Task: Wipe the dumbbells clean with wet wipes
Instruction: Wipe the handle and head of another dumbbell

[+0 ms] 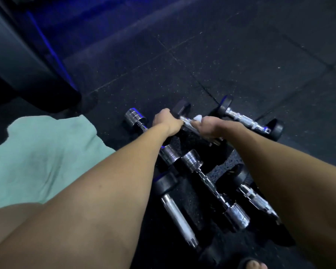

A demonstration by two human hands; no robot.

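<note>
White wet wipe point(198, 117) is pinched in your right hand point(206, 126) against the dumbbell point(184, 118) handle to scrub it; your left hand point(166, 120) curls round the black end so it can't roll. It sits on the floor point(221, 55) among other dumbbells, chrome handle, dark heads.

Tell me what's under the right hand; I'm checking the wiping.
A white wipe pokes out above the right hand, on the dumbbell's metal handle. The rest of the wipe is covered.
</note>
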